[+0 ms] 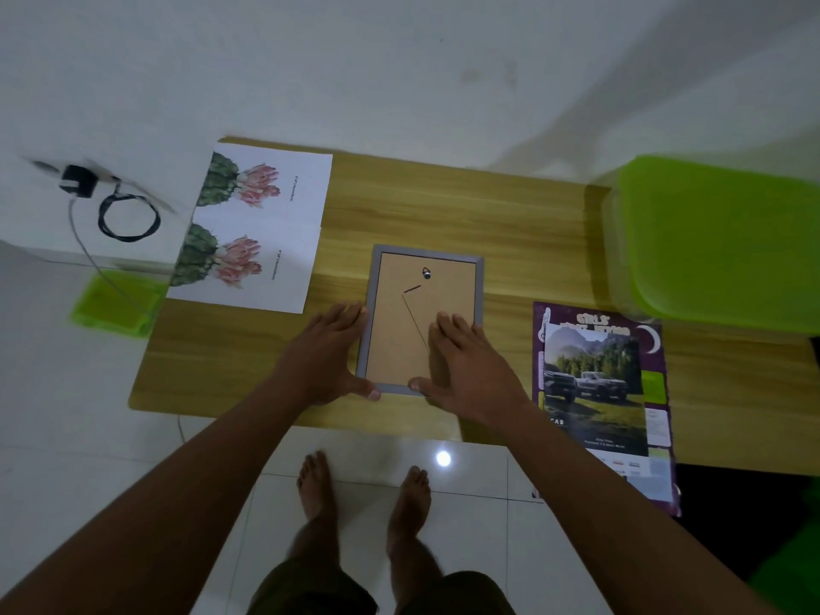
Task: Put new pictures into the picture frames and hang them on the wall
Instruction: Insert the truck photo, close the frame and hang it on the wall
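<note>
View from above of my work surface, a low light-wood table (510, 224) set against a white wall (399, 59). At its centre lay the grey-rimmed rectangular picture frame (478, 295), face down, so that its brown fibreboard backing (399, 330) showed uppermost, with a small metal hanging loop (427, 273) near the far edge and a thin dark line running diagonally across the board. My left hand (330, 355) lay flat and spread beside the frame's left rim, fingers extended along that rim and the thumb touching the near left corner; it gripped nothing. My right hand (466, 370) rested palm down on the right half of the backing, fingers extended and slightly apart, thumb reaching to the near rim; it too enclosed nothing. To the left of the frame, well apart from it, a white sheet printed with two pink-flowered cactus pictures (257, 224) lay at the table's far left corner, overhanging the edge. To the right, a car photograph of two vehicles before mountains (594, 383) lay on top of a purple printed sheet (652, 348) that projected past the near table edge. A translucent box with a lime-green lid (719, 241) stood at the far right. Left of the table, a black adapter with a coiled cable (128, 215) sat on a white surface. My bare feet (315, 481) stood on white floor tiles (475, 526).
</note>
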Available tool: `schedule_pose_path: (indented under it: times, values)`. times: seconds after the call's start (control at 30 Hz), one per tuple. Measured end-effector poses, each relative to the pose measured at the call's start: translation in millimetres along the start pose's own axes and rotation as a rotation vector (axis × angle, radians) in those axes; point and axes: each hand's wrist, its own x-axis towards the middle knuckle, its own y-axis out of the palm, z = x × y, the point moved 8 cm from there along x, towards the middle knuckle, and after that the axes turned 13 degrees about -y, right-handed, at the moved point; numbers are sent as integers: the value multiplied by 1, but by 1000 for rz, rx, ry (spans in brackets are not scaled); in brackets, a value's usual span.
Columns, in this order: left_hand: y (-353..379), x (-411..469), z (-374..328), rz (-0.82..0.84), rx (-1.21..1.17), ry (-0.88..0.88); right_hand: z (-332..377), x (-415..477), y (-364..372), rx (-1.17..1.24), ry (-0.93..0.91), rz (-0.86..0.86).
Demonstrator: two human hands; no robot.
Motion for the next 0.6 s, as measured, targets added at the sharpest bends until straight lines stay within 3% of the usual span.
schedule_pose_path:
  times: [0.37,0.6]
  values:
    - [-1,4,6,16,-14,-15,12,11,-20,-34,-41,78]
    - [4,5,4,13,-27,-7,14,9,-25,17,39,67]
